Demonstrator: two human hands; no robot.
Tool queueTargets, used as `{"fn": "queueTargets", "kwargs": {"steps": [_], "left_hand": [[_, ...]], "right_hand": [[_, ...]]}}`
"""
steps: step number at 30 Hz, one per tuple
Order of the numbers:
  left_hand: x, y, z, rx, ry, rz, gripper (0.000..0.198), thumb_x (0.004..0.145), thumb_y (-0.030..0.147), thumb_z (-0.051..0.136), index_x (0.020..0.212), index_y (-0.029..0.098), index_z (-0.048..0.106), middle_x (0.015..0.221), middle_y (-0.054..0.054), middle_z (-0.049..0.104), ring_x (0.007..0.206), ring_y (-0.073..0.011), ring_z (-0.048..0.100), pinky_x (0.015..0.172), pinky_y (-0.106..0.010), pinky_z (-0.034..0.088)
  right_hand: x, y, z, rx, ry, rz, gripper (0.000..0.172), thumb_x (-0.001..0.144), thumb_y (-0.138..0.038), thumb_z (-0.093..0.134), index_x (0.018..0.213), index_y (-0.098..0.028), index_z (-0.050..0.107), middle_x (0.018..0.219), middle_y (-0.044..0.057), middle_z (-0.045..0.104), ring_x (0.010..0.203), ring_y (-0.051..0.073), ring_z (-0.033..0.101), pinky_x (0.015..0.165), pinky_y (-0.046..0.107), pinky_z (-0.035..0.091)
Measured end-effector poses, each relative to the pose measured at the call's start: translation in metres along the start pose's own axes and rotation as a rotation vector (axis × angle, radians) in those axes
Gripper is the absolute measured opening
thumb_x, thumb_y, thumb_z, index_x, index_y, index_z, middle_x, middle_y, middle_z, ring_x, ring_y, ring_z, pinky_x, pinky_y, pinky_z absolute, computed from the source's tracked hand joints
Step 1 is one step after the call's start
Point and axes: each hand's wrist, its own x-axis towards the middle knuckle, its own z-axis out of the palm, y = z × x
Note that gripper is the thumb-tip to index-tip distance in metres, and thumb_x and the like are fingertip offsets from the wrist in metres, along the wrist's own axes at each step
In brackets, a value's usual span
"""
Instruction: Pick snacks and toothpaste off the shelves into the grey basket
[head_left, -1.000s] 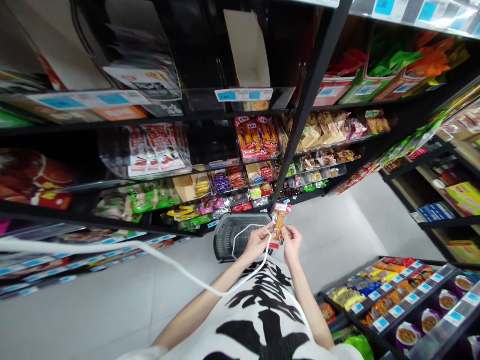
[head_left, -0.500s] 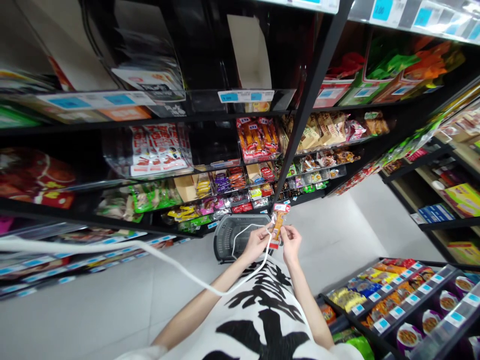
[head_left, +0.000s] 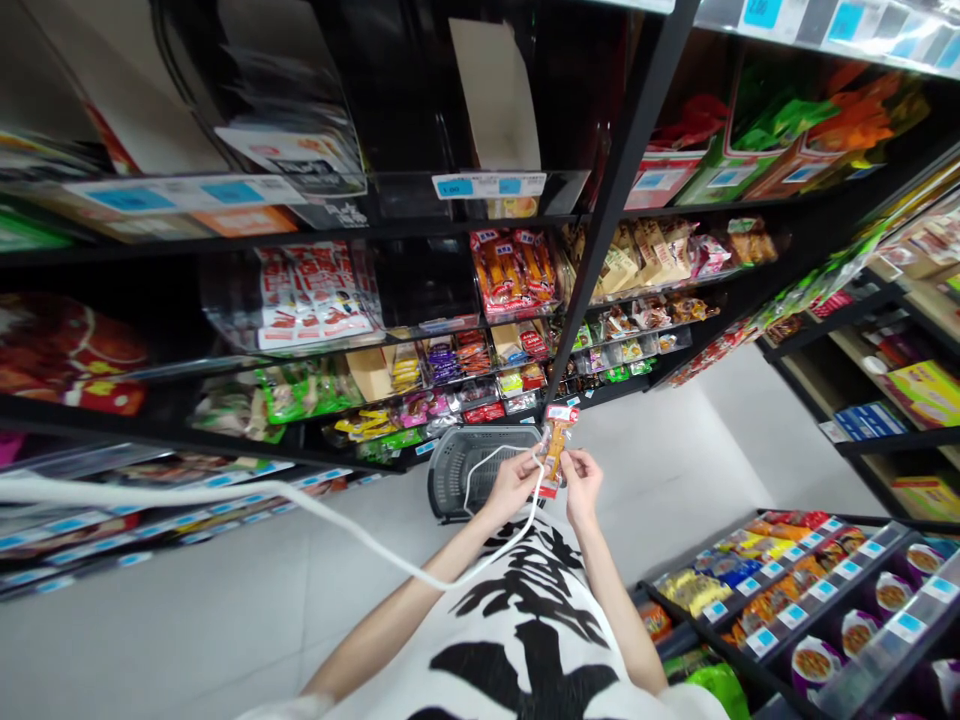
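Note:
A small snack packet (head_left: 554,448), clear with red ends and an orange-brown filling, is held upright between both hands in the head view. My left hand (head_left: 514,482) pinches its left edge with closed fingers. On the packet's right edge, the fingers of my right hand (head_left: 582,482) are pressed together. A white cable (head_left: 337,520) loops in from the left and passes by my left hand. Behind and left of my left hand, a grey basket (head_left: 444,480) stands on the floor.
Black shelves with snack packets (head_left: 514,272) rise in front and to the left. A dark post (head_left: 611,190) slants down near the packet. At the lower right is a tiered rack (head_left: 806,600) of bags and cups. More shelving (head_left: 870,400) stands at the right, beyond grey floor (head_left: 660,470).
The view has shifted very slightly. Both hands keep their hold on the packet in nearly the same place.

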Motion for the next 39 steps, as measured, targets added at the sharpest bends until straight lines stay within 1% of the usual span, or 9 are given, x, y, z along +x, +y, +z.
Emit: {"fn": "queueTargets", "kwargs": {"steps": [3,6,9,13,16,19,23,28,39], "left_hand": [[-0.007,0.011,0.005,-0.011,-0.041,-0.038,0.068,0.070,0.044,0.083,0.127,0.011,0.065,0.098,-0.014,0.078,0.086,-0.0286,0.075,0.084,-0.044,0.060],[-0.015,0.028,0.018,0.035,-0.087,-0.062,0.058,0.069,0.040,0.085,0.118,0.012,0.069,0.097,-0.013,0.077,0.086,-0.0279,0.075,0.080,-0.039,0.060],[-0.024,0.050,0.037,0.085,-0.157,-0.087,0.051,0.067,0.036,0.087,0.111,0.013,0.071,0.098,-0.011,0.077,0.083,-0.0268,0.074,0.074,-0.034,0.060],[-0.037,0.078,0.063,0.050,-0.286,-0.147,0.046,0.073,0.038,0.083,0.107,0.010,0.072,0.087,-0.011,0.076,0.075,-0.0276,0.073,0.067,-0.034,0.060],[-0.047,0.089,0.073,0.032,-0.311,-0.121,0.039,0.077,0.039,0.080,0.101,0.010,0.073,0.088,-0.011,0.074,0.076,-0.0259,0.072,0.070,-0.034,0.060],[-0.054,0.090,0.074,0.056,-0.344,-0.069,0.035,0.079,0.040,0.079,0.096,0.010,0.074,0.095,-0.012,0.071,0.078,-0.0235,0.071,0.071,-0.032,0.060],[-0.058,0.088,0.070,0.104,-0.385,0.007,0.032,0.082,0.040,0.077,0.094,0.011,0.074,0.096,-0.011,0.068,0.078,-0.0199,0.069,0.069,-0.029,0.059],[-0.056,0.087,0.067,0.152,-0.379,0.065,0.031,0.083,0.041,0.075,0.090,0.011,0.075,0.093,-0.011,0.066,0.077,-0.0195,0.068,0.067,-0.028,0.059],[-0.051,0.088,0.062,0.140,-0.387,0.094,0.025,0.084,0.036,0.074,0.089,0.011,0.074,0.091,-0.009,0.061,0.076,-0.0189,0.068,0.066,-0.028,0.059]], "right_hand": [[-0.001,-0.015,-0.004,0.040,-0.038,0.034,0.033,0.079,-0.049,0.073,0.077,-0.016,0.066,0.061,-0.002,0.054,0.052,0.011,0.044,0.050,0.024,0.039],[-0.002,-0.041,-0.010,0.057,-0.051,-0.014,0.036,0.086,-0.051,0.065,0.080,-0.015,0.068,0.063,0.000,0.057,0.055,0.012,0.047,0.052,0.025,0.040],[-0.003,-0.074,-0.015,0.000,0.015,-0.067,0.041,0.086,-0.053,0.063,0.079,-0.013,0.069,0.067,0.003,0.060,0.059,0.013,0.051,0.055,0.025,0.042],[-0.005,-0.114,-0.017,-0.058,0.093,-0.081,0.040,0.081,-0.051,0.068,0.070,-0.012,0.067,0.060,0.001,0.057,0.052,0.011,0.046,0.050,0.024,0.039],[-0.011,-0.136,-0.017,-0.004,0.118,-0.068,0.037,0.078,-0.048,0.070,0.068,-0.012,0.067,0.057,-0.001,0.054,0.050,0.010,0.042,0.048,0.023,0.036],[-0.021,-0.151,-0.015,0.012,0.122,-0.069,0.037,0.078,-0.047,0.071,0.065,-0.013,0.067,0.055,-0.001,0.053,0.048,0.009,0.040,0.046,0.022,0.033],[-0.030,-0.164,-0.012,-0.001,0.099,-0.103,0.036,0.077,-0.047,0.072,0.062,-0.014,0.067,0.052,-0.001,0.053,0.046,0.009,0.039,0.044,0.022,0.033],[-0.030,-0.165,-0.010,0.003,0.079,-0.102,0.036,0.078,-0.048,0.071,0.063,-0.015,0.067,0.055,0.000,0.056,0.047,0.010,0.043,0.044,0.022,0.036],[-0.024,-0.166,-0.003,0.005,0.092,-0.087,0.037,0.076,-0.048,0.070,0.059,-0.015,0.064,0.051,-0.001,0.052,0.044,0.009,0.039,0.043,0.022,0.035]]}}
